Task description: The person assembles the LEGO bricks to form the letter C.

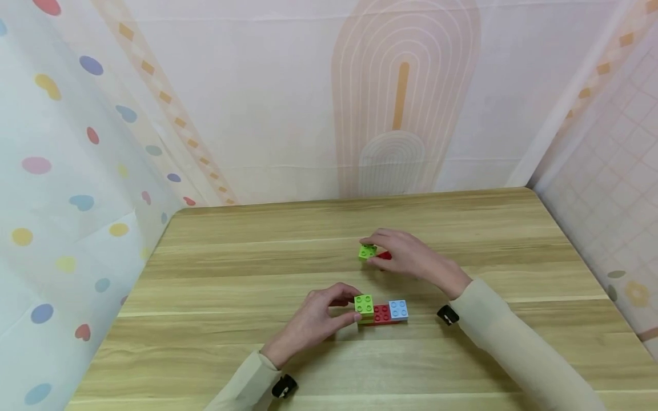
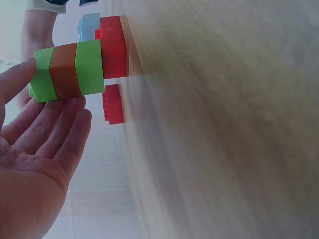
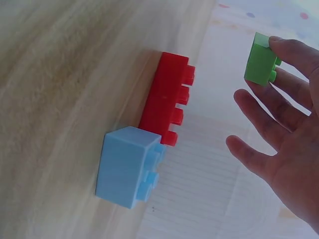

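My left hand point(image 1: 321, 314) pinches the top of a small stack of toy building bricks. In the left wrist view the stack has a green brick point(image 2: 42, 74) on top, an orange-brown brick point(image 2: 65, 71) in the middle and another green brick point(image 2: 89, 67) below. Beside the stack is a red brick point(image 1: 382, 314) with a light blue brick point(image 1: 398, 309) at its right end. Farther back, my right hand point(image 1: 406, 254) pinches a single green brick point(image 3: 261, 59) between thumb and fingers. A second red brick point(image 3: 167, 97) lies below that hand, which partly hides it in the head view.
Another light blue brick point(image 3: 122, 167) stands at the near end of the back red brick; I cannot tell whether they are joined. Everything is on a wood-grain table point(image 1: 231, 274), with printed curtains point(image 1: 267, 103) behind and at both sides.
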### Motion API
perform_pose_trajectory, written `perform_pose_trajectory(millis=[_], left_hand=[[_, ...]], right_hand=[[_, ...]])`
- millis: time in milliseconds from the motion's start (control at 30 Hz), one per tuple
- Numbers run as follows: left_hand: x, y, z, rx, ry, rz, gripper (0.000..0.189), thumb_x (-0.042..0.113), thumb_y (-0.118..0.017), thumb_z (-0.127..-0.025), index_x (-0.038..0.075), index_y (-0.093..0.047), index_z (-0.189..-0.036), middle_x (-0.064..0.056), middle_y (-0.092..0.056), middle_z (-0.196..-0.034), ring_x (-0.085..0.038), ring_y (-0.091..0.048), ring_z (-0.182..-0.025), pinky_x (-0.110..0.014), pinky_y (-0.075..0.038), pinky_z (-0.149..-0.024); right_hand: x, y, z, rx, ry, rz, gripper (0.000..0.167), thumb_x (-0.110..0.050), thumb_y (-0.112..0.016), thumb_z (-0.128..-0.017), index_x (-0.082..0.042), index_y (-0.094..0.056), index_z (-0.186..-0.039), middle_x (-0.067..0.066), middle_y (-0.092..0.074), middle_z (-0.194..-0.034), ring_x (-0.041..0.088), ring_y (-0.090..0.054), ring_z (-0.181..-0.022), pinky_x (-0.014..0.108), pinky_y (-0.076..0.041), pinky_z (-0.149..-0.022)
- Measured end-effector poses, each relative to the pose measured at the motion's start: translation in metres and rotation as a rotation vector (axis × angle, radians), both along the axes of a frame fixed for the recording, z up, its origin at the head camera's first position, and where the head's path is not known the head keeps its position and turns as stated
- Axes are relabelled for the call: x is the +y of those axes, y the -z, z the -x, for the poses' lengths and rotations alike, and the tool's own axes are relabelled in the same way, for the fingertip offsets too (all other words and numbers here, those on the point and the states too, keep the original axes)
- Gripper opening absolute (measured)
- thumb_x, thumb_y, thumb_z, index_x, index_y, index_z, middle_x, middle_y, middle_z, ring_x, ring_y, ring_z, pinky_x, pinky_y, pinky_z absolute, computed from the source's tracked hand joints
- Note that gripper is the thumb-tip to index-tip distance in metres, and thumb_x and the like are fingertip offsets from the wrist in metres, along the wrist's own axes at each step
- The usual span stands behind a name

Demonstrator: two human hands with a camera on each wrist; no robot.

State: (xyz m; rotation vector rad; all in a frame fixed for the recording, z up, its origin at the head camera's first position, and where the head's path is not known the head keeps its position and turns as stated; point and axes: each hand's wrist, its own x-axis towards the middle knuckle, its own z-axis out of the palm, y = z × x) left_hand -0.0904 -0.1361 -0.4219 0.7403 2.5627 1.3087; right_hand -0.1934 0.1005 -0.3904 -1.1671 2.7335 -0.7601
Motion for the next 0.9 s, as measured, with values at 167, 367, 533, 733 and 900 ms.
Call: perform_pose_trajectory(millis=[167, 367, 533, 733, 900], left_hand=[[0.000, 0.001, 0.000, 0.007, 0.000, 0.000, 0.032, 0.026, -0.073, -0.092, 0.016, -0.063, -0.121, 0.004, -0.069, -0.117, -0.017, -0.065, -0.107, -0.032, -0.052, -0.094], [-0.001, 0.001, 0.000, 0.009, 0.001, -0.005, 0.032, 0.024, -0.074, -0.091, 0.015, -0.063, -0.121, 0.004, -0.069, -0.117, -0.015, -0.065, -0.107, -0.031, -0.052, -0.094], [-0.001, 0.000, 0.000, 0.003, 0.003, -0.006, 0.032, 0.025, -0.073, -0.092, 0.015, -0.063, -0.121, 0.004, -0.069, -0.118, -0.017, -0.065, -0.107, -0.031, -0.052, -0.094], [0.000, 0.001, 0.000, 0.001, 0.004, -0.008, 0.033, 0.025, -0.073, -0.092, 0.015, -0.063, -0.122, 0.003, -0.069, -0.118, -0.018, -0.065, -0.107, -0.032, -0.052, -0.094], [0.000, 0.001, 0.000, -0.002, 0.002, -0.007, 0.033, 0.026, -0.072, -0.092, 0.015, -0.063, -0.122, 0.003, -0.069, -0.118, -0.018, -0.065, -0.107, -0.032, -0.052, -0.094]], right_hand=[[0.004, -0.003, -0.007, 0.017, -0.001, 0.022, 0.045, -0.024, -0.072, -0.093, -0.010, -0.061, -0.134, 0.005, -0.063, -0.124, 0.022, -0.060, -0.109, 0.041, -0.051, -0.094], [0.007, -0.007, -0.014, 0.039, -0.005, 0.041, 0.044, -0.023, -0.072, -0.094, -0.010, -0.061, -0.134, 0.005, -0.063, -0.125, 0.020, -0.060, -0.108, 0.040, -0.052, -0.092], [0.009, -0.008, -0.020, 0.049, -0.009, 0.071, 0.042, -0.023, -0.071, -0.094, -0.009, -0.062, -0.132, 0.004, -0.063, -0.123, 0.019, -0.061, -0.100, 0.036, -0.054, -0.087], [0.013, -0.011, -0.029, 0.030, -0.013, 0.109, 0.041, -0.022, -0.070, -0.095, -0.007, -0.062, -0.132, 0.003, -0.062, -0.123, 0.016, -0.061, -0.098, 0.032, -0.055, -0.084], [0.017, -0.011, -0.036, 0.048, -0.019, 0.123, 0.042, -0.022, -0.070, -0.094, -0.008, -0.061, -0.133, 0.005, -0.061, -0.126, 0.020, -0.061, -0.106, 0.037, -0.055, -0.087]])
